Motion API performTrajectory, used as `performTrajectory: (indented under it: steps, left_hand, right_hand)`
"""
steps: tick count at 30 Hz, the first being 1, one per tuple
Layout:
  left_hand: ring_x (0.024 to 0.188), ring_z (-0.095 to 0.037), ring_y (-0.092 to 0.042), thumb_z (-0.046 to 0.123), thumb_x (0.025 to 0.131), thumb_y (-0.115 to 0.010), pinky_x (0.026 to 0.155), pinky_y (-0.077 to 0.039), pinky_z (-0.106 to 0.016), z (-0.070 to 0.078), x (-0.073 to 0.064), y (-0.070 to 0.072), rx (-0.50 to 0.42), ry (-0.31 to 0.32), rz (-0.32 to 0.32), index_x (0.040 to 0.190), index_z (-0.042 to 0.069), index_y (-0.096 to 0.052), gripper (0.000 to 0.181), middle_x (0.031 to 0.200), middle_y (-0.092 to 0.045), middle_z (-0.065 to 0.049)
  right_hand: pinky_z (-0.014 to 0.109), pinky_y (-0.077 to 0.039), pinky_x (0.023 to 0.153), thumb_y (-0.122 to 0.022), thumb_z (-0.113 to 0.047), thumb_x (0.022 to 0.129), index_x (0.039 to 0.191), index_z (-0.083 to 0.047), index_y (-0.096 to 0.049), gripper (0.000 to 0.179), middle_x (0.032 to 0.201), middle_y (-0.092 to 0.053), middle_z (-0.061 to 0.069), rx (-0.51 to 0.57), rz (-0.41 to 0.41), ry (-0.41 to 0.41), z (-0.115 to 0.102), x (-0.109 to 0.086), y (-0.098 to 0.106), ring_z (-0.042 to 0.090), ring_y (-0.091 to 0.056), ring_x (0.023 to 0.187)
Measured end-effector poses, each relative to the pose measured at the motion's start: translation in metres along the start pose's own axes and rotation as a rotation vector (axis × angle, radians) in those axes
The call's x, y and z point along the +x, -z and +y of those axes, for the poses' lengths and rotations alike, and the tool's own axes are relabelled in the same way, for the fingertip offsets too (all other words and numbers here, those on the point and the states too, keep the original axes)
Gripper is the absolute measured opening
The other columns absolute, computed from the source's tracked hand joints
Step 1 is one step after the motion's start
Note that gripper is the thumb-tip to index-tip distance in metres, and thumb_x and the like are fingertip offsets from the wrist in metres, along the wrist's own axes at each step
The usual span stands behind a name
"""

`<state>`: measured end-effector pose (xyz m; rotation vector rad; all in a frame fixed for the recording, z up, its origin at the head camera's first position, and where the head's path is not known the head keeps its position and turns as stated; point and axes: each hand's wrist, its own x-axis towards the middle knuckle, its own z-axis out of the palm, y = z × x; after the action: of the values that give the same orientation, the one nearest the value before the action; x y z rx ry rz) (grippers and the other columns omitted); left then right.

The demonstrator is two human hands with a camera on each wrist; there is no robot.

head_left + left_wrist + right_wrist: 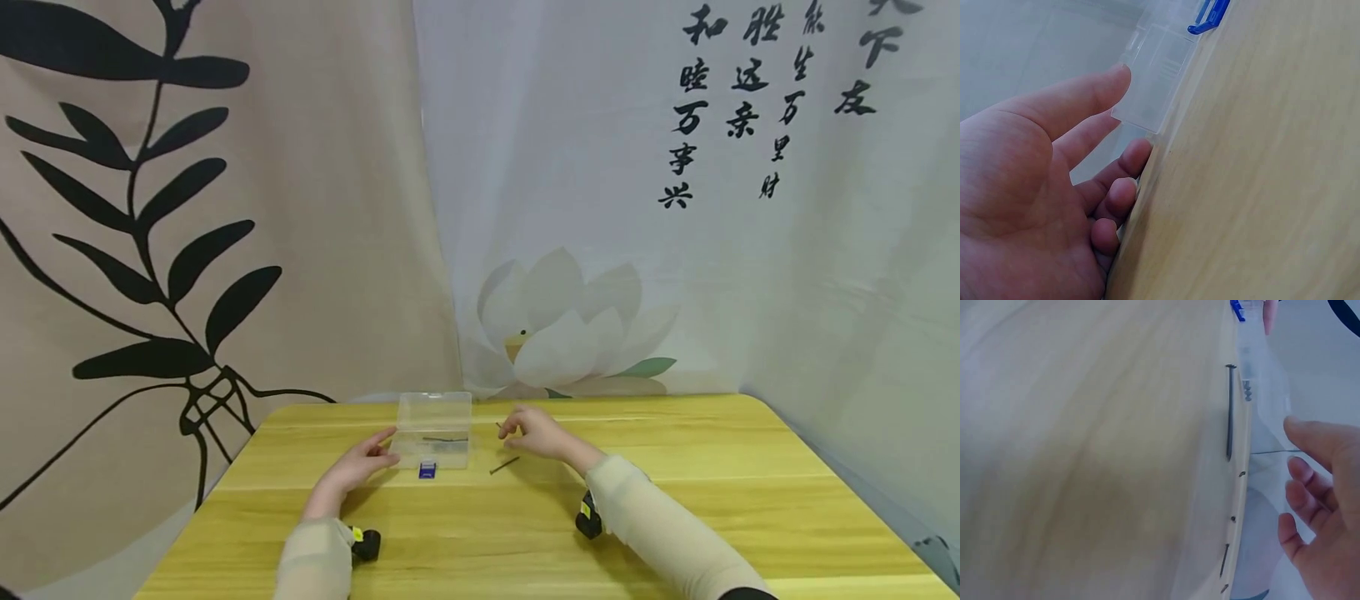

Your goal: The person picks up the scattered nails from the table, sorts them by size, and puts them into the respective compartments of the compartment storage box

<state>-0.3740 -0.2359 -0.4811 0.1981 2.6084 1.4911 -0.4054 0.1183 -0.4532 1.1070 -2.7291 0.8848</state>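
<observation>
– Which is nearer the nail [504, 465]?
– The right hand [536, 432], loose, empty; the nail lies nearer the worktop's [465, 542] near edge, slanting rightward toward the far edge.
– The left hand [358, 467]?
– Relaxed, touching the box [433, 411].

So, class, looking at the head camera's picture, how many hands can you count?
2: the left hand at the left side of the clear box, and the right hand to the right of it. No others show.
</observation>
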Motion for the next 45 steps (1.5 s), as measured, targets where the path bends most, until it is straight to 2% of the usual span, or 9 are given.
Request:
performTrajectory:
  steps: [7,11,18,21,29,36,45]
  left_hand:
    - [0.119,-0.038,-0.045,0.024,0.095,-0.064,0.097,-0.039,-0.056,0.003,-0.001,0.002,-0.006,-0.007,-0.026,0.151,0.006,-0.033,0.066,0.129,-0.047,-0.024]
    - [0.118,-0.038,-0.045,0.024,0.095,-0.065,0.097,-0.039,-0.056,0.004,-0.003,0.003,-0.012,-0.013,-0.033,0.150,0.005,-0.033,0.067,0.130,-0.046,-0.025]
    - [0.117,-0.035,-0.045,0.025,0.094,-0.065,0.096,-0.039,-0.055,0.003,-0.003,0.002,-0.014,-0.006,-0.037,0.150,0.006,-0.034,0.067,0.128,-0.047,-0.023]
    - [0.118,-0.035,-0.045,0.025,0.095,-0.065,0.097,-0.038,-0.055,0.003,-0.001,0.001,-0.013,-0.004,-0.035,0.151,0.007,-0.034,0.066,0.129,-0.047,-0.022]
    - [0.113,-0.032,-0.046,0.025,0.094,-0.065,0.095,-0.039,-0.052,0.004,-0.002,0.001,0.004,0.003,-0.019,0.150,0.008,-0.035,0.066,0.124,-0.050,-0.018]
    - [0.119,-0.035,-0.045,0.027,0.094,-0.065,0.098,-0.038,-0.056,0.001,-0.005,0.000,0.008,0.007,-0.025,0.150,0.007,-0.035,0.067,0.131,-0.048,-0.022]
    - [0.121,-0.038,-0.044,0.026,0.095,-0.064,0.099,-0.035,-0.059,0.005,-0.004,0.000,0.018,0.002,-0.029,0.151,0.007,-0.034,0.066,0.133,-0.046,-0.024]
  right_hand:
    - [0.030,-0.046,0.069,-0.073,-0.006,0.085,0.097,-0.006,-0.076,0.012,0.091,-0.059,0.001,-0.013,-0.025,-0.011,0.009,-0.006,-0.001,0.022,-0.056,0.083]
    - [0.029,-0.047,0.072,-0.074,-0.005,0.084,0.095,-0.008,-0.077,0.012,0.089,-0.060,-0.001,-0.011,-0.035,-0.034,0.012,-0.008,-0.004,0.017,-0.056,0.084]
    - [0.028,-0.049,0.071,-0.076,-0.004,0.082,0.092,-0.010,-0.078,0.011,0.085,-0.060,-0.003,0.023,-0.065,-0.089,0.015,-0.012,-0.007,0.009,-0.055,0.078]
    - [0.027,-0.049,0.071,-0.076,-0.006,0.081,0.092,-0.011,-0.078,0.012,0.085,-0.060,-0.005,0.006,-0.073,-0.098,0.016,-0.012,-0.006,0.008,-0.055,0.078]
    - [0.028,-0.049,0.072,-0.077,-0.008,0.081,0.090,-0.013,-0.078,0.010,0.083,-0.059,-0.007,-0.011,-0.073,-0.121,0.017,-0.012,-0.007,0.008,-0.056,0.077]
    - [0.029,-0.049,0.075,-0.079,-0.007,0.079,0.078,-0.015,-0.077,0.008,0.080,-0.057,-0.011,-0.065,-0.060,-0.113,0.016,-0.012,-0.012,0.008,-0.055,0.076]
    - [0.030,-0.047,0.071,-0.077,-0.006,0.080,0.076,-0.016,-0.074,0.011,0.084,-0.056,-0.008,-0.085,-0.066,-0.117,0.013,-0.012,-0.009,0.010,-0.053,0.077]
